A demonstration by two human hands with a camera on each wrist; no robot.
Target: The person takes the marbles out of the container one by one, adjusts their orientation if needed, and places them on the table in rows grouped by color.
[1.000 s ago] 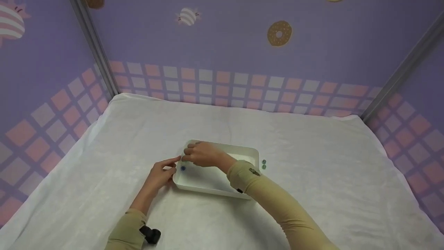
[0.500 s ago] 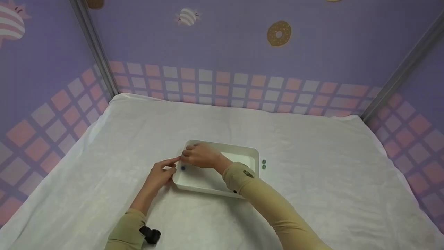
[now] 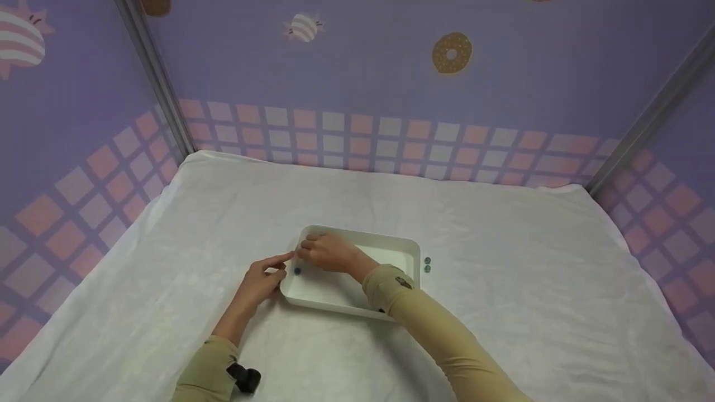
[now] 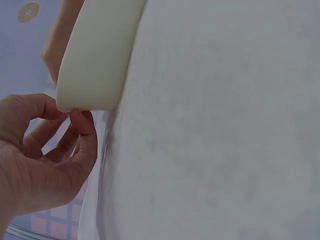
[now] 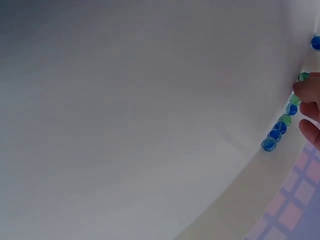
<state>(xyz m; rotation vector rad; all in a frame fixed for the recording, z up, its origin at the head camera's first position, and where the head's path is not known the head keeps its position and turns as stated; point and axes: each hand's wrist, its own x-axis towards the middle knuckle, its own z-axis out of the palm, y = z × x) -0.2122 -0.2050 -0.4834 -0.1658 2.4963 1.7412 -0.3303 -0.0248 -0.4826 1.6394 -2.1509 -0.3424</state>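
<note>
A white tray (image 3: 329,306) lies at the middle of the cloth. My left hand (image 3: 262,282) is at its left end, index fingertip at the rim and thumb against the outer wall, as the left wrist view also shows. My right hand (image 3: 329,252) reaches inside, fingers bent down near the left wall. In the right wrist view the right fingers (image 5: 306,91) pinch a green marble (image 5: 303,76), partly covered by them. Several blue and green glass marbles, such as a blue marble (image 5: 269,144), line up along the wall. Another blue marble (image 5: 316,43) sits apart from this row.
Two greenish marbles (image 3: 427,264) lie on the white cloth (image 3: 503,268) just right of the tray. Purple panels with pink and white squares (image 3: 360,146) stand behind and at both sides. A black wrist camera (image 3: 244,378) is on the left sleeve.
My right hand has shifted slightly toward me inside the tray, and its forearm has swung a little left. My left hand keeps its place at the tray's end.
</note>
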